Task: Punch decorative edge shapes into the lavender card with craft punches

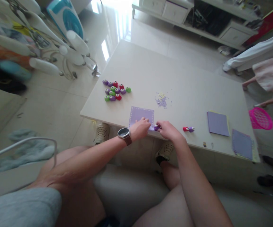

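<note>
And here's the right hand [166,130], fingers wrapped about a small purple punch [156,127] at the near right corner of a lilac sheet [138,114]; the left hand [139,128] lies across that sheet, fingers spread lightly, gripping nothing. The punch looks light and hard, probably smooth plastic, best taken by its sides with a thumb free for the top. The sheet, by the table's near edge, should be thin and bendy, easily creased, weakest along its pierced border; flat fingertips suit it. Now, whether paper sits inside the punch's slot? Can't tell: the right hand covers it, and the left hides part of the near edge. Beyond them, loose paper bits [161,101] blur into a speckled heap on the table [185,75], and two tiny objects [204,144] near the front edge are too small to name.
</note>
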